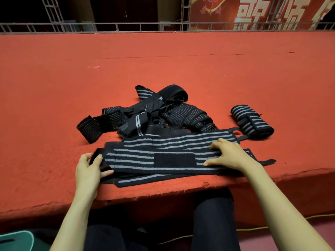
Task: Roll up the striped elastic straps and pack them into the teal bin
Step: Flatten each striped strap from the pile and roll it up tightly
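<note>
A strap (145,158) is being held flat; its end is being pinched by the left hand (88,171); its right part is being pressed by the flat right hand (229,155).

Red felt platform (163,60), grey metal truss (116,27) behind, red banner (253,13), yellow cable (253,228) below

The red felt tabletop (54,105) before me carries a flattened striped strap (137,157) along its near edge, a tangled heap of straps (181,114) just behind, and one rolled strap (253,122) at right.
</note>
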